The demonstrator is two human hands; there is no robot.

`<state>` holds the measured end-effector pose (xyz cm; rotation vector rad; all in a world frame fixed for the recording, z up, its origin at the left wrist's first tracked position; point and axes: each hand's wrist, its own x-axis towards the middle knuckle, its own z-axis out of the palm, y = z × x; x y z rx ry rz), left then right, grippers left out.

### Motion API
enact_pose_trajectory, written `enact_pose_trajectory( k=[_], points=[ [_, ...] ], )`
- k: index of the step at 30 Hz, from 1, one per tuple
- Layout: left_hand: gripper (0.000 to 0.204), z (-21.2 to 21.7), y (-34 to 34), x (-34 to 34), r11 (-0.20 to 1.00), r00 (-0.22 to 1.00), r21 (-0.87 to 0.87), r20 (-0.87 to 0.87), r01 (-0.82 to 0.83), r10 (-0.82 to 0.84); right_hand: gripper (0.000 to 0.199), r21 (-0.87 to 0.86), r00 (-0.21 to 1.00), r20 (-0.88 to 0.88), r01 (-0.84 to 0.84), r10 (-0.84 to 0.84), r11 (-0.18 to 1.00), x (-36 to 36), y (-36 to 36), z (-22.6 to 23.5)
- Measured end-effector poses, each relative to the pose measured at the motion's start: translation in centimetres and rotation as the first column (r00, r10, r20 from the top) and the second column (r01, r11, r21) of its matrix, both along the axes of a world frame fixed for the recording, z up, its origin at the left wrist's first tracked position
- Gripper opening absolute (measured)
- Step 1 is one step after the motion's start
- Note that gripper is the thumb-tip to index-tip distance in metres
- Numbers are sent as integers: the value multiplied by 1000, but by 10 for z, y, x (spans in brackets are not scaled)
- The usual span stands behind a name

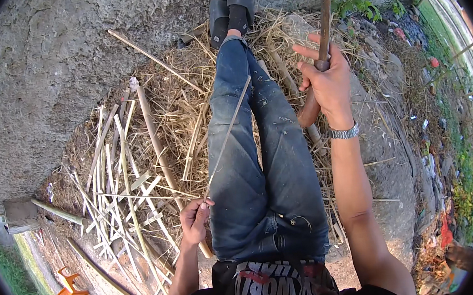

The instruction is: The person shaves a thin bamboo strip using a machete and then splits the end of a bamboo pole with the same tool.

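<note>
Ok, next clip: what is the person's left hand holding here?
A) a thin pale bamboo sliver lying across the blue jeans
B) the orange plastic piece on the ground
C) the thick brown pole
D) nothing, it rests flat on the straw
A: the left hand pinches the lower end of the thin pale bamboo sliver, which runs up across the blue jeans, while the right hand grips the thick brown pole.

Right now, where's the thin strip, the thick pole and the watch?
Thin strip (227, 134), head view, the middle of its length over the jeans.
Thick pole (324, 19), head view, the shaft above the right hand.
Watch (344, 132), head view, the metal band.
</note>
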<state>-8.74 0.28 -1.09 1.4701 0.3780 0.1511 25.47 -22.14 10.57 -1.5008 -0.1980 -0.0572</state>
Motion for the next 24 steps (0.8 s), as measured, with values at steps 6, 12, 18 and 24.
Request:
enact_pose_trajectory(
  k=[6,12,18,24],
  points=[
    [27,3,-5,5,1000,999,-11,-51,14,-15,56,81,978,-98,-179,186,981,-17,11,-15],
    [27,1,-8,15,997,997,-25,6,75,-75,57,202,908,-165,-351,385,914,-34,26,-23],
    [25,15,-14,36,967,958,62,-168,246,-233,57,252,901,-195,-336,388,908,-42,34,-24],
    [29,48,-39,98,965,994,237,-10,108,-109,61,177,918,-154,-338,366,924,-51,38,-24]
  ],
)
